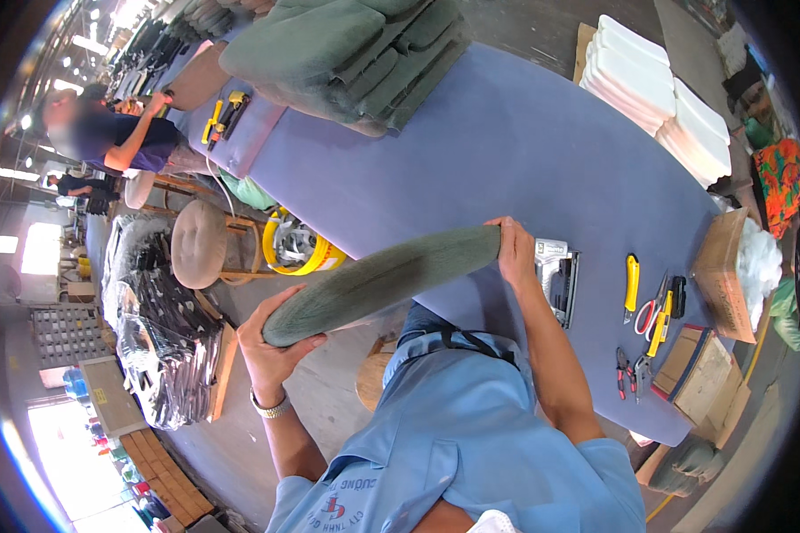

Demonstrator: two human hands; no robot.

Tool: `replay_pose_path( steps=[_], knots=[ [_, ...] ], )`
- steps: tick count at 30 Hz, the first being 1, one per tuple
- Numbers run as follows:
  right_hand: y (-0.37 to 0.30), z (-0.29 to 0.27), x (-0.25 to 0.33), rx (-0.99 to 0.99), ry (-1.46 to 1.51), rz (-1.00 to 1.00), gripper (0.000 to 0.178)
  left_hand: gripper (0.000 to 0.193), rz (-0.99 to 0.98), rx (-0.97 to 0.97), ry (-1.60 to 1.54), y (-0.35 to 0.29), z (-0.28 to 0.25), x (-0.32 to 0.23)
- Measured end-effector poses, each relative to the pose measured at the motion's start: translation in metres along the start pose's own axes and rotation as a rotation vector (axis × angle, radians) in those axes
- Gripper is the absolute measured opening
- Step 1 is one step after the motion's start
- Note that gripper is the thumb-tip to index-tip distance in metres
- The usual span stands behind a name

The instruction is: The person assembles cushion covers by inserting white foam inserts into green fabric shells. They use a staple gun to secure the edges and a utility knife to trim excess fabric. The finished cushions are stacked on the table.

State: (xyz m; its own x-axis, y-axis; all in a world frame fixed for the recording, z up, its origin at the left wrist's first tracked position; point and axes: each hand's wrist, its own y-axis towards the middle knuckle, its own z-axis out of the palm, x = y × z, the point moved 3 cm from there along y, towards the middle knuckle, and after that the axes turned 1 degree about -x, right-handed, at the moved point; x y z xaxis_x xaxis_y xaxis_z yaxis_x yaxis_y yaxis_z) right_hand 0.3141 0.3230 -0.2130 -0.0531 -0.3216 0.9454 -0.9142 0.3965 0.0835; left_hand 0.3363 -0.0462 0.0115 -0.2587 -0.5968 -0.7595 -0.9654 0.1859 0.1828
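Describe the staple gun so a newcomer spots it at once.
Start at the long blue-grey table, then the right hand gripping the green cushion. Just right of that hand lies the staple gun: silver with a black edge, bulkier than the slim yellow cutter farther right.

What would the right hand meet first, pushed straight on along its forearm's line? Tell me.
With the green upholstered cushion in its grip, the right hand would pass over blue tabletop, then probably meet, or narrowly miss, the green cushion stack; depth is unclear.

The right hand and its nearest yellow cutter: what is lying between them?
In the head view, what looks like a silver staple gun lies on the table between the right hand and that cutter.
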Motion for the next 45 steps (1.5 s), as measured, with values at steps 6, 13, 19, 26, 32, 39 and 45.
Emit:
replay_pose_path(
  steps=[6,13,19,26,32,39,45],
  knots=[
    [0.019,0.018,-0.047,-0.009,-0.014,0.11,0.05,0.069,-0.123,-0.129,0.055,-0.013,-0.001,0.003],
    [0.016,0.045,0.033,0.254,-0.079,-0.117,0.044,0.085,-0.048,0.023,0.191,0.032,0.008,-0.05],
    [-0.008,0.009,0.2,0.512,0.441,-0.415,0.065,0.068,0.111,0.008,0.091,0.058,0.045,-0.073],
    [-0.024,-0.013,0.209,0.343,0.283,-0.538,0.074,0.031,0.287,-0.281,0.132,0.123,0.071,-0.103],
    [-0.023,-0.035,0.192,0.215,0.117,-0.453,0.065,0.028,0.73,-0.241,0.029,0.172,0.098,-0.095],
    [-0.015,-0.048,0.202,0.073,0.05,-0.415,0.063,0.031,0.723,-0.15,-0.14,0.208,0.124,-0.111],
    [-0.001,-0.047,0.195,0.092,0.064,-0.478,0.056,0.037,0.688,-0.137,-0.205,0.217,0.123,-0.106]
  ],
)
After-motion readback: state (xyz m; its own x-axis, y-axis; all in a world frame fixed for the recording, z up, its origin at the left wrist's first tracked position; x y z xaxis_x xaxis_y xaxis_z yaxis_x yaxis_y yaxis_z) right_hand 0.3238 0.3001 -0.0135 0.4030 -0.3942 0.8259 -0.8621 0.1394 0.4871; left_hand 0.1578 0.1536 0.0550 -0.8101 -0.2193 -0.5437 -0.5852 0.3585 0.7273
